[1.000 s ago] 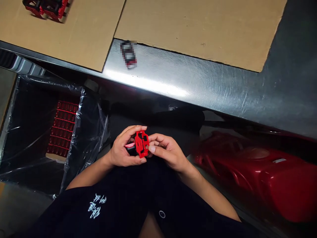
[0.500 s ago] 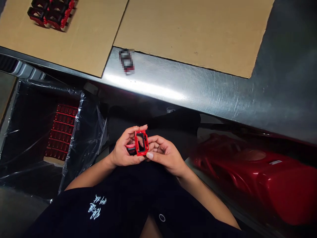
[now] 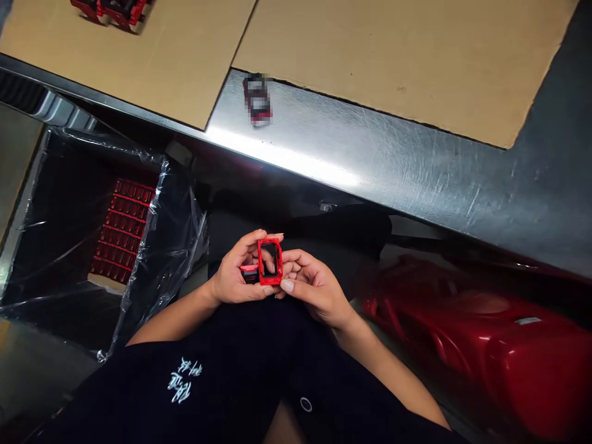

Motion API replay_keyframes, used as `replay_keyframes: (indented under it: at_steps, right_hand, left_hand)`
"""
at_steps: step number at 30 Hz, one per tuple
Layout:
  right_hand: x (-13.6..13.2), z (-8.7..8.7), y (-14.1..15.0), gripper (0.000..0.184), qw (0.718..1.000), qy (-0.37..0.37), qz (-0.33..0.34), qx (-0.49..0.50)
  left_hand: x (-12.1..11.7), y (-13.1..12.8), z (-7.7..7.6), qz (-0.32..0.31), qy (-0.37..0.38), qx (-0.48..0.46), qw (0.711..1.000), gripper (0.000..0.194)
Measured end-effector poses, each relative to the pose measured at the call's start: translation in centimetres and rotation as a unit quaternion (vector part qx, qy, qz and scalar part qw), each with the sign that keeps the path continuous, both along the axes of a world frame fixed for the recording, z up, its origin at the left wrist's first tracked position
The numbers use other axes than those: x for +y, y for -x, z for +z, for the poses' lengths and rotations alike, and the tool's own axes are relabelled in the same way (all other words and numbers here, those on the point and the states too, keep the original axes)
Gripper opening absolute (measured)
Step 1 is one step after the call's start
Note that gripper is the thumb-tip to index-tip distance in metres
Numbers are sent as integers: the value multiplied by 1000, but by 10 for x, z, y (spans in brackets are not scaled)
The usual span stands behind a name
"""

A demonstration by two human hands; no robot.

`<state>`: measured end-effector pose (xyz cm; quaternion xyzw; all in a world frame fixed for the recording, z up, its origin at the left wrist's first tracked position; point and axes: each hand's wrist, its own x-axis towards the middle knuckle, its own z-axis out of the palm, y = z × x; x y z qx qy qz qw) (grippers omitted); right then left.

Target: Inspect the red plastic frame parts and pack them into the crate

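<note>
Between my hands is a small red rectangular frame with a black inner lining, its opening facing up at me. My left hand is closed round its left side, fingers at the top edge and thumb along the bottom. A second red-and-black piece sits in that palm, partly covered. My right hand is closed at the frame's lower right, thumb at the corner and the other fingers curled beside it.
Cardboard sheets cover part of a steel table. A blurred-out black-and-red part lies there; more red-and-black parts stand far left. Left is a plastic-lined bin with rows of red parts. Right is a large red shell.
The red frame has been turned: its slotted side faced me earlier, now the wide opening does. Both hands still hold it. The camera view has shifted slightly.
</note>
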<state>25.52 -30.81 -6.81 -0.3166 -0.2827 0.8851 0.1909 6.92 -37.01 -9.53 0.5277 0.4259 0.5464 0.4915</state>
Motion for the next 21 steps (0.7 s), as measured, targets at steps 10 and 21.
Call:
replay_keyframes:
  at_steps: [10, 21]
  right_hand:
    - [-2, -1, -2, 31, 999, 38, 8, 35]
    - [-3, -4, -3, 32, 998, 46, 2, 43]
  left_hand:
    - [-1, -4, 5, -15, 0, -17, 1000, 88]
    - [2, -6, 3, -21, 13, -15, 1000, 92]
